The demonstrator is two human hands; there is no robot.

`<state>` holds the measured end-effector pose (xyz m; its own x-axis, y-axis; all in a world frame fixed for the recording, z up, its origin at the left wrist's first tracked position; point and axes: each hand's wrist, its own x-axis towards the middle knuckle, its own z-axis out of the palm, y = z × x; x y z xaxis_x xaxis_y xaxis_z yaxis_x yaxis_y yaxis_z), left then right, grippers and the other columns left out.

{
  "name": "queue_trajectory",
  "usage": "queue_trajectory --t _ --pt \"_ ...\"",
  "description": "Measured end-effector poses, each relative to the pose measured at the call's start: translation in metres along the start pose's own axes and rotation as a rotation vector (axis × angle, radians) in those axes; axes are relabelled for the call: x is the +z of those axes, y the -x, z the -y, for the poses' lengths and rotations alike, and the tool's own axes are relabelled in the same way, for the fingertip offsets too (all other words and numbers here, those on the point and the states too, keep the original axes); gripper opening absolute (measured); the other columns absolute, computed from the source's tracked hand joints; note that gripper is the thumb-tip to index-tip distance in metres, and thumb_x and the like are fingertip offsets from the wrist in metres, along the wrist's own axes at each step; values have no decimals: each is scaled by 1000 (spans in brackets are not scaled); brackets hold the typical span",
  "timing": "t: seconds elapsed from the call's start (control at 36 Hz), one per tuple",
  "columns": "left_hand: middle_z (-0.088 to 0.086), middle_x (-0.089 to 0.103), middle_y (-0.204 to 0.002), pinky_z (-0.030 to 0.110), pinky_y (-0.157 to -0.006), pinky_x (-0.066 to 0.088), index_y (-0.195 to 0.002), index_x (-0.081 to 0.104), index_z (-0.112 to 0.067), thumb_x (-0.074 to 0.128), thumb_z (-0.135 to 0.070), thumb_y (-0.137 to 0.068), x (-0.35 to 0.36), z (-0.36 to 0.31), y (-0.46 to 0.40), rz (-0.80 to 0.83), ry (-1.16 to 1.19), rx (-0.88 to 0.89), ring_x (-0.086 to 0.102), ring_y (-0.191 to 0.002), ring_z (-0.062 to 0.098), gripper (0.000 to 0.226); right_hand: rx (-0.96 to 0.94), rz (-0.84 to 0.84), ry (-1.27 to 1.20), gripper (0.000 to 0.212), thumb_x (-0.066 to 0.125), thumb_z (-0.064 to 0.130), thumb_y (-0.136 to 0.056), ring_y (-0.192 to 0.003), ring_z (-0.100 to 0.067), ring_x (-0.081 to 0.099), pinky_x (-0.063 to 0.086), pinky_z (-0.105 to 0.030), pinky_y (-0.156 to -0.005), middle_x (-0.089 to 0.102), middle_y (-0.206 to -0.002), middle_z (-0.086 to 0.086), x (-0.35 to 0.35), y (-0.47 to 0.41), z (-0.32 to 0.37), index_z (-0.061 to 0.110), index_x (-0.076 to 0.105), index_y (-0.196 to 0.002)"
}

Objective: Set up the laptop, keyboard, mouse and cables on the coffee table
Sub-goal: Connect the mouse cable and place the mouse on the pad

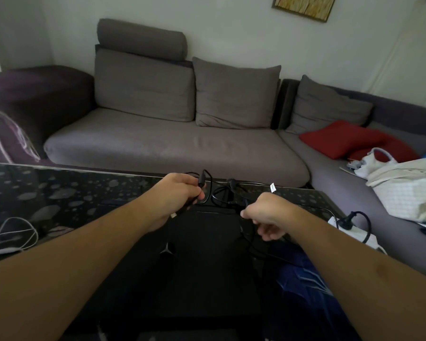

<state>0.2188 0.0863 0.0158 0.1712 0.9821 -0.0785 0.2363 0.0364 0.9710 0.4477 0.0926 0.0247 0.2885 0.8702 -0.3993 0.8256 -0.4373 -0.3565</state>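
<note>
Above the closed laptop [207,254], at twelve o'clock on the counter [59,193]: tangled black cable [219,195], gripped by left hand [175,195] curled round one end, pinched by right hand [266,217] closed on another loop. Untangling step, apparently; next, probably freeing a plug toward the power strip [354,232] at three o'clock.

Both forearms hid much of the closed laptop [207,254], its near edge cut off by the frame. The tangled black cable [221,198] passed unseen inside the right hand [268,217]; its tag [272,187] was illegible.
</note>
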Motion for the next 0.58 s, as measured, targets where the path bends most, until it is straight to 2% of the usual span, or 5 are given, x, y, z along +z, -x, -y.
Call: queue_trajectory --t 0.11,0.19,0.28,0.39,0.58 --pt "6 70 -112 34 -89 46 -109 75 -21 69 -8 -91 -1 -1 1 -22 -46 8 62 -106 25 23 77 -86 111 76 71 30 -89 -73 -24 75 67 -40 -72 68 -94 -13 5 -1 -12 3 32 -148" --pt "5 71 -113 38 -98 45 -107 73 -24 65 -4 -94 -2 2 -1 -27 -62 9 62 -109 23 25 60 -113 271 47 62 21 -88 -78 -26 71 65 -39 -82 59 -90 -12 4 -2 -20 5 42 -128" --pt "3 73 -109 39 -103 45 -113 69 -24 57 -3 -100 -4 10 -2 -41 -87 1 63 -111 21 27 63 -25 310 10 52 10 -94 -59 -25 65 55 -25 -58 63 -75 -13 -2 -3 -27 6 61 -90" --pt "1 72 -107 40 -103 47 -109 70 -20 55 -4 -101 -6 18 -5 -75 -138 33 64 -106 17 23 175 74 -12 30 40 3 -107 -28 -14 51 27 -10 -29 57 -63 -11 -3 -15 -31 3 53 -81" --pt "2 76 -95 27 -70 51 -114 66 -21 52 -2 -103 -10 22 -13 -166 -122 92 65 -82 15 26 -194 -641 -76 15 55 4 -96 -69 -34 72 51 -27 -55 70 -75 -14 -56 -54 -5 1 69 -93"
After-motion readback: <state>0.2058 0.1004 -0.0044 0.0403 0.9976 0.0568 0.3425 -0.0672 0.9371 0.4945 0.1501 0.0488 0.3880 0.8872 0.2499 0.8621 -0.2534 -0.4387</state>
